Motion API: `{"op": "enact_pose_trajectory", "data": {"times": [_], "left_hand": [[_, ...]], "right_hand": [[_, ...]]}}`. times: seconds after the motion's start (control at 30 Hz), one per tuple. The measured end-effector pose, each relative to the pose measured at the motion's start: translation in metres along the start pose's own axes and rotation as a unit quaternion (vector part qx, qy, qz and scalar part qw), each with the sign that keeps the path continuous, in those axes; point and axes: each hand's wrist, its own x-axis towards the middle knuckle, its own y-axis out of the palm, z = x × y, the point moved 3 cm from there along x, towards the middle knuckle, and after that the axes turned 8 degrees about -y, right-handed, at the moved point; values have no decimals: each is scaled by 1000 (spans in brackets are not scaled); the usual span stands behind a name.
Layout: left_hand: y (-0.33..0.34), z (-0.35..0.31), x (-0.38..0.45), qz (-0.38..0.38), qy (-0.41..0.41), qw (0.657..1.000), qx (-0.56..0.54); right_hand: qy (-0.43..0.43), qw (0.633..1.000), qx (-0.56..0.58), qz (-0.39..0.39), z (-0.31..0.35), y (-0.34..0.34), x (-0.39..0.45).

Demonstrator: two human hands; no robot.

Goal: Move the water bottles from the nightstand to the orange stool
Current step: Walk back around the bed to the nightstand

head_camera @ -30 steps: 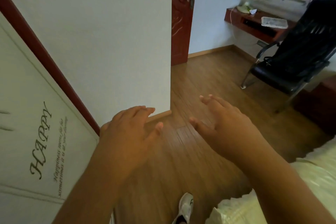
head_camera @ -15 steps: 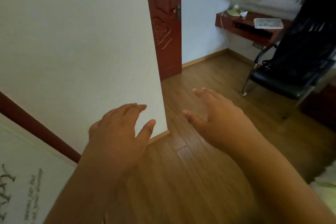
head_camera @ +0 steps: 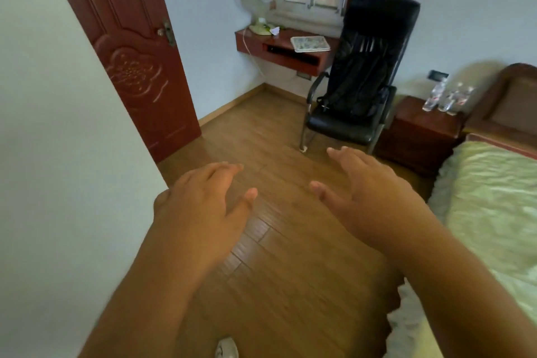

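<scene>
Three clear water bottles (head_camera: 444,97) with red labels stand together on a dark red wooden nightstand (head_camera: 415,132) at the far right, between a black chair and the bed. My left hand (head_camera: 200,206) and my right hand (head_camera: 374,197) are stretched out palm down over the wooden floor, fingers apart, holding nothing. Both hands are well short of the nightstand. No orange stool is in view.
A black office chair (head_camera: 360,90) stands left of the nightstand. The bed with a pale green cover (head_camera: 494,212) fills the right. A white wall (head_camera: 58,154) and a red door (head_camera: 130,61) are on the left; a wall desk (head_camera: 284,52) with a fan is at the back.
The view has swung right and up: the wardrobe with lettering has left the frame, and the nightstand, bottles and bed have come into view. Both hands stay open and spread.
</scene>
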Motion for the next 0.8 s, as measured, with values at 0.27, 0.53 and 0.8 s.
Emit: {"op": "enact_pose_trajectory", "data": {"times": [0.27,0.53,0.8], "left_hand": [[-25,11,117,-15,113,993,-27],[-10,28,191,60,151,986,-25],[4,-8,243,62,193,979,-25]], "right_hand": [[101,994,-8,-45,29,-4,74],[147,988,-16,-36,44,19,123],[183,981,-1,-57,10,8,164]]}}
